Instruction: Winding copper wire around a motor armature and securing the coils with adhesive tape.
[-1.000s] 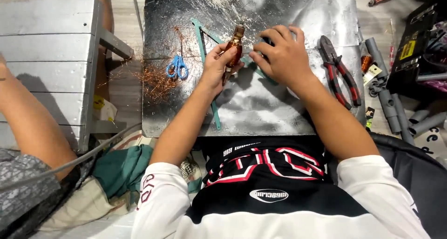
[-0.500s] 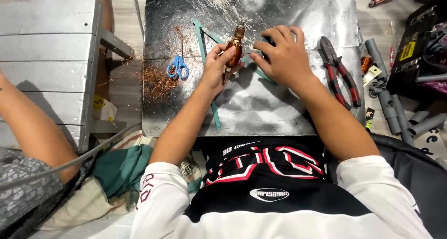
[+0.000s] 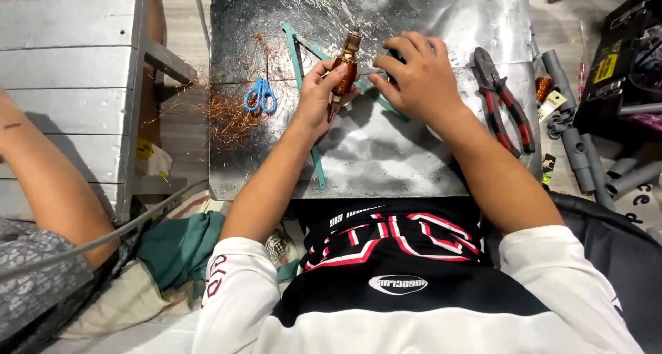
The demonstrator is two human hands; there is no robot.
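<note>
Left hand grips copper-wound rotor; right hand alongside.

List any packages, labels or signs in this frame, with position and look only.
Yellow label: right edge, on a black case, slanted rectangle with dark print.
Yellow wrapper: left of the metal sheet, on the floor below the grey bench, crumpled, yellow and white.
Small tag: right of the red-handled pliers, pale, rectangular.

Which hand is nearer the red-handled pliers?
Right. The right hand rests on the metal sheet just left of the pliers; the left hand is farther left, gripping the copper-wound armature.
</note>
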